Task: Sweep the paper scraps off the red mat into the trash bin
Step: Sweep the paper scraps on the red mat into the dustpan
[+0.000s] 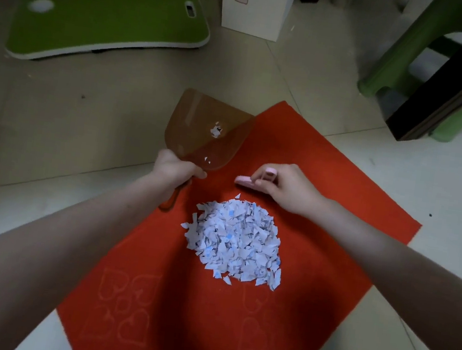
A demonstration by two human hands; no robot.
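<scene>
- On the red mat, near its middle, the paper scraps are heaped in one tight white-blue pile; the heap is well inside the mat edges, so nothing is judged lost onto the floor yet.
- A translucent brown dustpan is gripped by the left hand where the pan meets its orange handle. The left fingers are wrapped tight round it.
- The pan is held beyond the pile with its mouth facing away from the person and half off the mat's far-left edge. It is judged parked rather than set to receive, as the lip is not against the heap.
- A few scraps are seen clinging inside the pan.
- A pink hand brush is held by the right hand, laid low on the mat. The right fingers are curled over its top and closed on it; no bristles can be made out.
- The brush is placed just beyond the pile's far edge, probably to draw scraps toward the pan once that is turned.
- Relative to the fingers: the pile lies nearer the person than both hands, just short of the right fingers and apart from the left ones; it is touched by neither.
- No trash bin can be identified. A white box is seen on the floor beyond the mat, but its use cannot be told.
- A green folding lap table and a green stool are noted further off.
</scene>
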